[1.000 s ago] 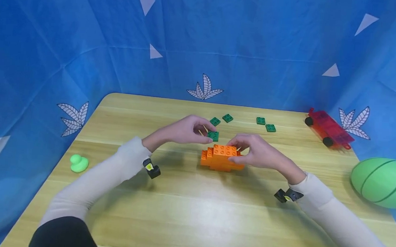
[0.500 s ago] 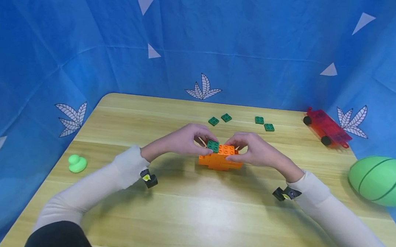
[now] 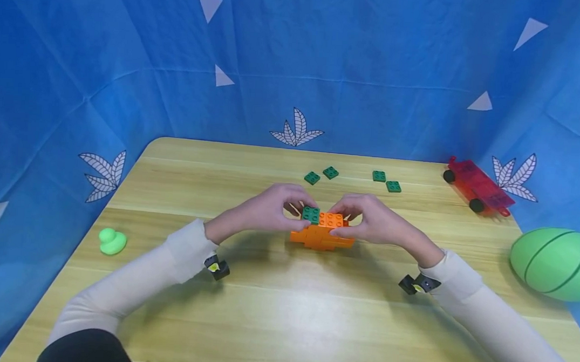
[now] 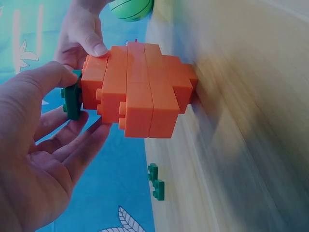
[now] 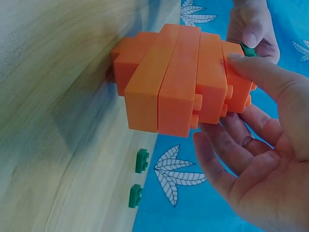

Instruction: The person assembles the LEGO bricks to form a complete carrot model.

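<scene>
A stepped block of stacked orange toy bricks (image 3: 320, 237) stands near the middle of the table. My left hand (image 3: 280, 207) pinches a flat green toy brick (image 3: 310, 215) between thumb and fingers at the left end of the block's top. In the left wrist view, that green brick (image 4: 73, 99) lies against the top orange layer; whether it is fully seated I cannot tell. From the other side my right hand (image 3: 368, 219) grips the upper part of the orange block (image 5: 179, 79), thumb on the near face and fingers behind.
Several flat green bricks (image 3: 331, 172) lie behind the hands. At the far right are a red toy car (image 3: 479, 185) and a green ball (image 3: 556, 264). A green rubber duck (image 3: 112, 241) sits at the left. Blue cloth (image 3: 354, 54) hangs behind the table.
My left hand has brought the green brick from behind the orange block down and toward me onto its top left end. The right hand has kept its grip with hardly any movement.
</scene>
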Available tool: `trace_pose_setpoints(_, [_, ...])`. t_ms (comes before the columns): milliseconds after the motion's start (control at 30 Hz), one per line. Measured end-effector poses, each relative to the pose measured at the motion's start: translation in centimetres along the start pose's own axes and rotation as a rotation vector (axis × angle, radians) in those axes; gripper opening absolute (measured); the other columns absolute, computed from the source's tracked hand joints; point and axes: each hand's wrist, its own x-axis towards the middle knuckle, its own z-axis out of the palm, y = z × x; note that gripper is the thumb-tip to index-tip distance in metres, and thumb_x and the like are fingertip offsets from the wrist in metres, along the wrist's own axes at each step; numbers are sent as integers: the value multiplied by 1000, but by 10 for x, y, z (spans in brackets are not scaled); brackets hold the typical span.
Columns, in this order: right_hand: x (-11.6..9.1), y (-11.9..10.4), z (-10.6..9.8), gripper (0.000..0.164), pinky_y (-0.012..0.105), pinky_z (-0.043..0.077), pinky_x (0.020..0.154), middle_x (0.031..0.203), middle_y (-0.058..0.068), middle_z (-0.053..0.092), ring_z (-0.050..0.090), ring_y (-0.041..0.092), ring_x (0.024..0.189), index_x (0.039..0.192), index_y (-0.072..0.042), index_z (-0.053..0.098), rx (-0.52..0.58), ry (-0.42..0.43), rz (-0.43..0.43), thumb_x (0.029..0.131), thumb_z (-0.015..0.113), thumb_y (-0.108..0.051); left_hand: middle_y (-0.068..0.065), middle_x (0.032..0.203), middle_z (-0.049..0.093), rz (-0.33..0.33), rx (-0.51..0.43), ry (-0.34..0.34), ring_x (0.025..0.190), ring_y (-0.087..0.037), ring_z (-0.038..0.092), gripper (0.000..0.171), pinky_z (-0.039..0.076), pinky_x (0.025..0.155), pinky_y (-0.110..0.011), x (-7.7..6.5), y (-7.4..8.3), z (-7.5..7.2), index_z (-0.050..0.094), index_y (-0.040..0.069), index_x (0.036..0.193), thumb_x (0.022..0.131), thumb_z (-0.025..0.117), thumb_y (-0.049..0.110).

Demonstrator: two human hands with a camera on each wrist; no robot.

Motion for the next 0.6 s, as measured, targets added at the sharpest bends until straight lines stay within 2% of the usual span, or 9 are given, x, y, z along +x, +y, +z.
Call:
trace_pose_setpoints(200, [0,1,0,31,41,60,89,103,-5,75,67,14,95,114,-14,76,5,1,-7,87,84,-26,-1,118,69,-13,21,10,97,-12,70,35,61,89,-33,-2,2,1,70,12,126,92,74,21])
trace_pose_setpoints(367, [1,1,0,32,41,60,89,103,-5,76,67,14,95,115,-14,76,7,5,-2,87,84,-26,-2,120,69,-22,51,15,99,-18,70,38,61,91,-37,-4,3,1,70,12,128,92,73,23])
trace_pose_setpoints(500, [1,1,1,32,41,60,89,103,-5,76,67,14,96,115,-13,75,10,4,10,87,84,-26,-3,118,70,10,122,9,100,-21,70,39,61,90,-37,-3,5,0,70,10,129,92,72,23])
trace_pose_setpoints(600, [0,2,0,32,41,60,89,103,-5,76,68,14,96,116,-13,75,12,2,11,87,84,-26,-2,114,71,40,217,-6,98,-20,69,40,61,89,-35,-2,9,-1,71,9,128,91,71,24])
